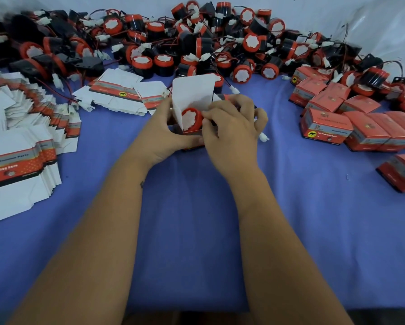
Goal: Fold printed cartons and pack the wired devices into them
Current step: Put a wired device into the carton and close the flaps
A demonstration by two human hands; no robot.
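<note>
Head view, only one I've got. My left hand [171,127] grips the carton [192,99] from its left side, fingers curled round the wall; my right hand [229,130] pinches the carton's right edge, thumb at the mouth. Both hands are together on it, touching at the base. Device [192,119] sits inside the open carton, red rim and white face showing toward me; top flap stands up, not closed. A white plug [264,137] pokes out just right of my right hand, so I judge the wire isn't tucked in yet. Progress: packed boxes [325,129] piled well right of my hands, roughly a dozen or more visible. Flat cartons [21,146] fanned out well left, a few more [119,95] just beyond my left hand. Big heap of loose devices [196,43] beyond both hands. I'd say early-to-mid run, most stock still left. Hard to tell: carton's bottom is hidden behind my hands, can't confirm it's locked. Wire path is under my right fingers. Piles at both edges are cut off by the frame, so there's no true count.
</note>
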